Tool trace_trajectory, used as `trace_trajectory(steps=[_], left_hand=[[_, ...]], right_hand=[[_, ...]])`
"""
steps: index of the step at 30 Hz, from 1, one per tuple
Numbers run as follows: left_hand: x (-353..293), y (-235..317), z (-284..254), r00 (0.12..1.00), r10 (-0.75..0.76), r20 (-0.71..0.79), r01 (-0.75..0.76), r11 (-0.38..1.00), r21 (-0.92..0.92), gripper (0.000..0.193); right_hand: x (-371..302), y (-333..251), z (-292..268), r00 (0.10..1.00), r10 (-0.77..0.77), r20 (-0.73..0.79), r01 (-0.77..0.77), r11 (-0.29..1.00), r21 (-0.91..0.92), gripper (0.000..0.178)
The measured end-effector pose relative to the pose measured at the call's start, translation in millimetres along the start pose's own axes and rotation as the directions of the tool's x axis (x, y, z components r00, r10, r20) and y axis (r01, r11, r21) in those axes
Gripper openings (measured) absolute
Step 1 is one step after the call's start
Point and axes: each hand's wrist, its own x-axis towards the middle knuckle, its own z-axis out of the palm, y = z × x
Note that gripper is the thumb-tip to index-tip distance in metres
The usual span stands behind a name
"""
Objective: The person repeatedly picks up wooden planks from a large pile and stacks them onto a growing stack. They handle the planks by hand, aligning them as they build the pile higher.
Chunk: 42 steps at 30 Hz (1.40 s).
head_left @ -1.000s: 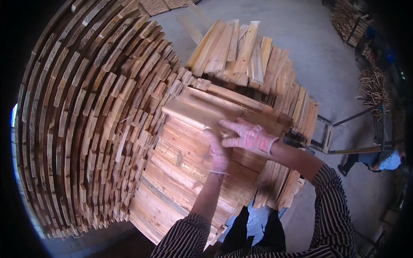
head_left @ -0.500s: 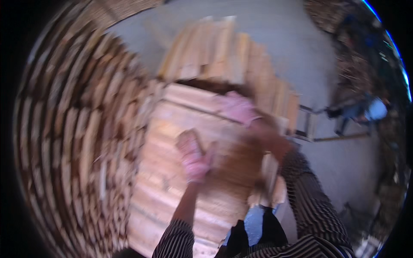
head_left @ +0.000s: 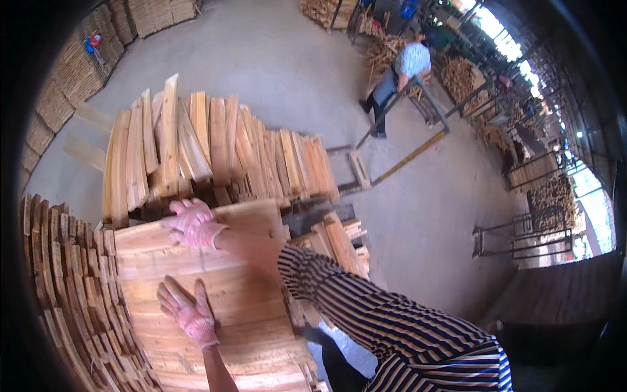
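Note:
My left hand (head_left: 188,312), in a pink-palmed work glove, lies flat with its fingers spread on a surface of wooden boards (head_left: 245,287) laid side by side. Farther off, my right hand (head_left: 194,224), gloved in pink too, rests across the farthest board (head_left: 251,214) near its far edge. Its fingers point left and look apart, with their tips partly hard to make out. Just beyond that edge, a stack of loose planks (head_left: 222,140) stands on end, leaning unevenly.
Tight rows of stacked wood strips (head_left: 78,274) run along the left. Several short offcuts (head_left: 339,242) lie to the right of the boards. A person (head_left: 398,78) stands beside a metal frame cart (head_left: 418,150) on the concrete floor (head_left: 418,215). More wood piles (head_left: 552,199) stand at far right.
The view has swung, so the boards and both hands sit farther left in the picture. My right hand is farther left along the far board; my left hand stays spread on the boards.

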Motion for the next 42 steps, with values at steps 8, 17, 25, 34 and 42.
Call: trace_trajectory(steps=[8,17,25,34,42], left_hand=[[-4.3,-24.0,25.1,0.989,0.004,-0.145,-0.013,0.998,-0.065,0.070],[-109.9,152.9,-6.0,0.999,0.029,-0.015,-0.031,0.750,-0.661,0.060],[-353.1,322.6,50.1,0.617,0.672,0.410,-0.176,0.625,-0.760,0.057],[-469.6,197.7,257.4,0.350,0.028,0.936,0.527,0.820,-0.222,0.072],[-486.5,163.0,333.5,0.369,-0.074,0.926,0.657,0.726,-0.204,0.068]], right_hand=[[-278.0,-36.2,4.4,0.911,0.125,-0.394,0.093,0.867,0.489,0.057],[-664.4,133.9,127.3,0.605,0.699,0.382,-0.785,0.602,0.143,0.064],[-752.5,267.9,158.1,0.254,0.893,0.372,-0.967,0.238,0.088,0.066],[-644.4,313.3,199.4,0.376,0.770,0.515,-0.927,0.317,0.203,0.076],[-593.4,367.0,329.0,0.310,0.926,0.215,-0.949,0.286,0.136,0.091]])
